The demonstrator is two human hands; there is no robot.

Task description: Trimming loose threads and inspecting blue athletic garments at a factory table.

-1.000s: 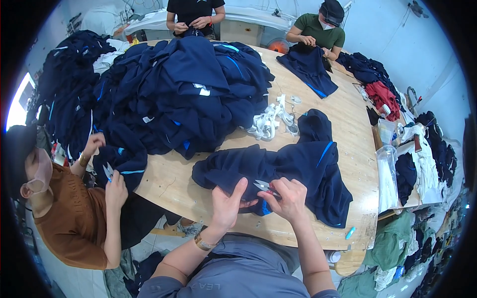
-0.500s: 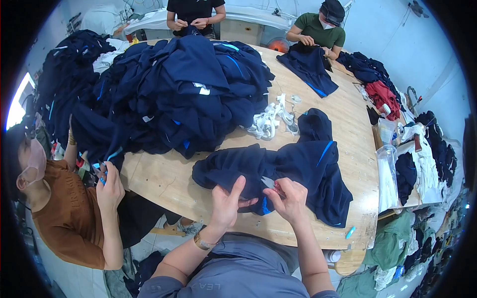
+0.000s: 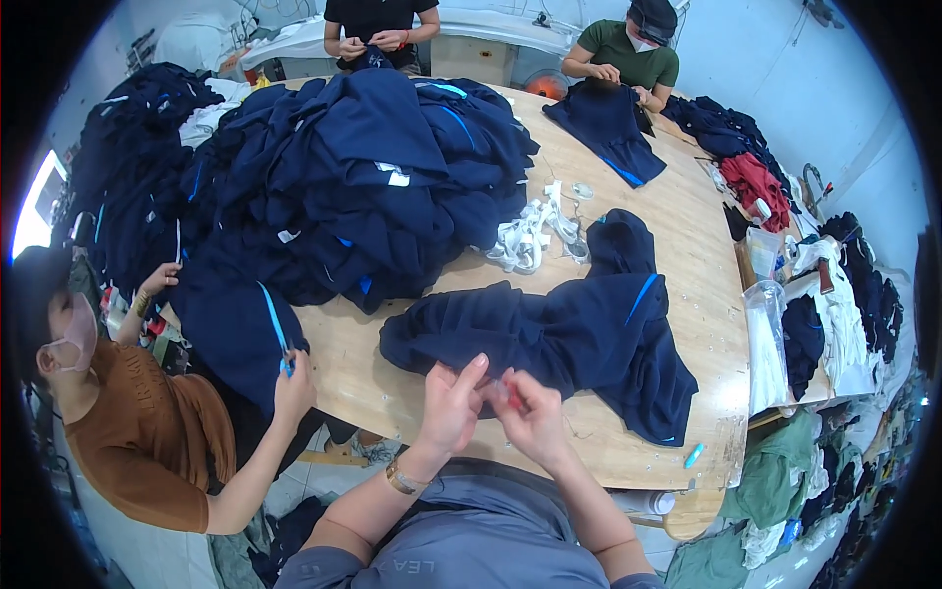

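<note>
Both of the person's hands meet just above the near table edge. The left hand (image 3: pixel 453 402) is half curled, its fingers raised and loosely together, and the right hand (image 3: pixel 532 417) closes its fingertips on a small reddish thing (image 3: pixel 502 390) pinched between the two hands; what it is cannot be made out. Both hands touch the near hem of a navy garment (image 3: pixel 549 334) with light-blue trim, spread flat on the wooden table (image 3: pixel 687 245).

Beyond it lies a bundle of white strips (image 3: pixel 535 236), and farther left a tall heap of navy garments (image 3: pixel 343 177). At the left a co-worker in a brown shirt (image 3: pixel 147 432) holds another navy piece (image 3: pixel 235 324) over the table edge. Two more people work at the far side.

Compared with half a second ago, the hands have drawn closer to the body, and the co-worker's piece now hangs lower, pulled off the heap.
</note>
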